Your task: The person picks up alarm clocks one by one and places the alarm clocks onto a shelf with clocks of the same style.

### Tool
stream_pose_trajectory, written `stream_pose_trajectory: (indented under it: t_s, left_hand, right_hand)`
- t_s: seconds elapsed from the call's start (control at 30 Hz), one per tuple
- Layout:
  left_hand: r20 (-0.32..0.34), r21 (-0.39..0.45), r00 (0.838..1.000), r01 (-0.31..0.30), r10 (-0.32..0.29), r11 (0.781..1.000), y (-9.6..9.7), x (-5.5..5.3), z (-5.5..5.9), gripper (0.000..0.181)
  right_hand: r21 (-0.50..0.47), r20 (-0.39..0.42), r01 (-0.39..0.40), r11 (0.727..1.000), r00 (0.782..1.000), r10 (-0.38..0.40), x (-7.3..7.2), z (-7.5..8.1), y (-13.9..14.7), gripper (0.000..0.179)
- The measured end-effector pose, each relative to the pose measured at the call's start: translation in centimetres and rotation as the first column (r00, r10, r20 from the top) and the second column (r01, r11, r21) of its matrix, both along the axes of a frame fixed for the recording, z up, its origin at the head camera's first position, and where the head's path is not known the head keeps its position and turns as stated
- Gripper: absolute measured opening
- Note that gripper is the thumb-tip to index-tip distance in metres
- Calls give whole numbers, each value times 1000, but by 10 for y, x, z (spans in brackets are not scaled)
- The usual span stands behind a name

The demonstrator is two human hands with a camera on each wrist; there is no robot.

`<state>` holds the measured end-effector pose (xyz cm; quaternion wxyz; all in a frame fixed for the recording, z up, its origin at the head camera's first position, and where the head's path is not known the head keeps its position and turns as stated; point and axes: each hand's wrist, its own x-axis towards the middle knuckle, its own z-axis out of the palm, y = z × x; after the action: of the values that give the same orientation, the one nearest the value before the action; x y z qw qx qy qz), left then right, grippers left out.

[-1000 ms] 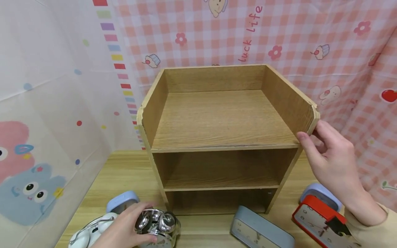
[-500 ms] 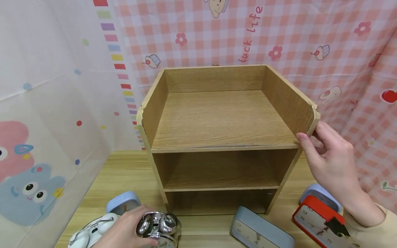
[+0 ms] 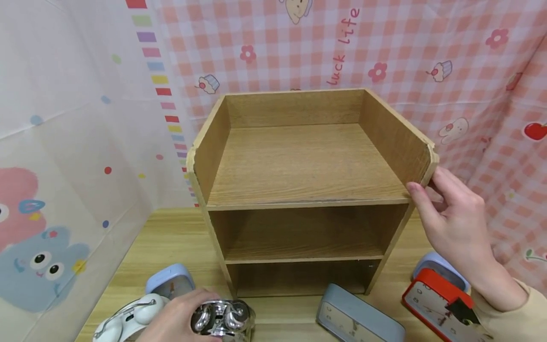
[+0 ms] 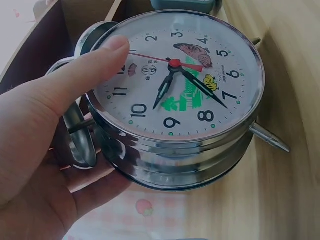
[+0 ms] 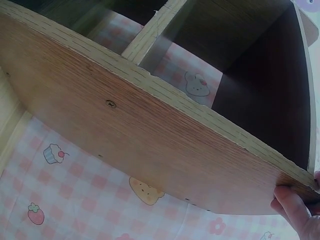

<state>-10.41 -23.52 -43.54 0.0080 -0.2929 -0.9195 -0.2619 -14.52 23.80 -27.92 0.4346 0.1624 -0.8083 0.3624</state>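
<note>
My left hand [image 3: 175, 316] grips a silver twin-bell alarm clock [image 3: 226, 317] low in the head view, in front of the shelf's lower left corner. In the left wrist view, the thumb lies over the rim of the clock's white face [image 4: 145, 85] and the other fingers go behind its body. A small wooden shelf [image 3: 299, 161] with a raised rim stands at the centre. My right hand [image 3: 457, 223] holds the front edge of its right side panel, thumb on the inner side. The right wrist view shows that panel [image 5: 140, 120] and the fingers [image 5: 292, 205] at its corner.
Left of the held clock are a white twin-bell clock [image 3: 128, 318] and a blue clock [image 3: 171, 280]. A grey-blue clock [image 3: 359, 316] lies before the shelf. A red clock [image 3: 436, 304] and another blue item [image 3: 440, 266] sit beneath my right forearm. Patterned cloth [image 3: 273, 47] hangs behind.
My left hand and the silver alarm clock have shifted slightly to the right and down in the head view. The right hand keeps its hold on the shelf, which stays in place.
</note>
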Motion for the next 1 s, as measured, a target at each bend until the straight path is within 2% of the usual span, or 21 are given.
stream_pose_trajectory:
  t_s: [0.1, 0.23, 0.33, 0.4, 0.5, 0.53, 0.67, 0.83, 0.87, 1.0]
  left_hand:
    - [-33, 10, 999, 4, -4, 1000, 2, 2, 0, 64]
    - [-146, 28, 989, 5, -1, 1000, 2, 4, -3, 67]
    - [-212, 49, 976, 51, -40, 997, 3, 7, 2, 69]
    - [-237, 57, 968, 94, -78, 994, 6, 9, 12, 70]
    - [-297, 66, 945, 160, -134, 985, 12, 11, 25, 72]
    - [-323, 77, 936, 175, -141, 982, 14, 10, 26, 71]
    - [-367, 116, 915, 223, -167, 968, 25, 12, 44, 71]
    - [-384, 158, 906, 254, -178, 954, 42, 19, 81, 67]
    - [-374, 166, 911, 249, -172, 954, 44, 21, 87, 66]
    - [-366, 177, 911, 269, -190, 947, 52, 24, 104, 68]
  right_hand:
    - [-3, -3, -3, 1000, 1000, 3, 0, 0, -1, 24]
    - [2, -15, 3, 1000, 1000, -3, -1, -1, -1, 22]
    - [6, -22, 5, 1000, 1000, -5, -1, -1, -1, 21]
    - [5, -26, 3, 1000, 1000, -3, -2, -2, -1, 18]
    - [2, -33, 0, 1000, 999, 0, -3, -3, -1, 18]
    - [2, -35, 0, 1000, 999, 0, -3, -4, -1, 18]
    - [-1, -39, -3, 1000, 999, 3, -3, -4, 0, 16]
    - [-6, -27, -12, 1000, 1000, 12, -2, -3, 0, 19]
    - [-7, -25, -14, 1000, 1000, 14, -2, -3, 0, 20]
    - [-6, -21, -18, 1000, 1000, 18, -2, -3, -1, 24]
